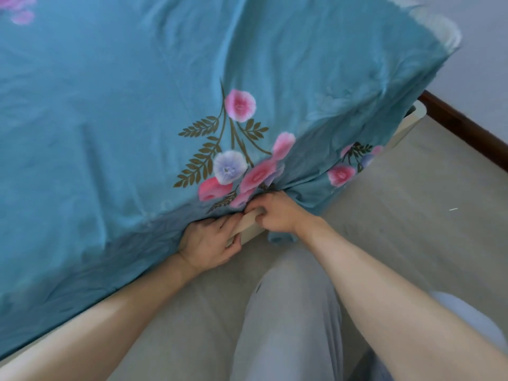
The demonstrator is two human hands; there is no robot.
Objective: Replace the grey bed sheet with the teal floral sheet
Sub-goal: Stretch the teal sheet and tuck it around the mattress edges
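The teal floral sheet (115, 105) already covers the top of the mattress and hangs over its near side; no grey sheet is in view. The left hand (211, 244) rests at the lower edge of the bed, fingers curled against the pale bed frame (243, 225), seemingly pushing cloth under; whether it pinches fabric cannot be told. Just beside it, the right hand (276, 213) grips a gathered bunch of the sheet's hem. The step looks like tucking. To do it well, the person should pull the bunch taut downward, then feed it in flat, working rightward toward the loose far corner (428, 37).
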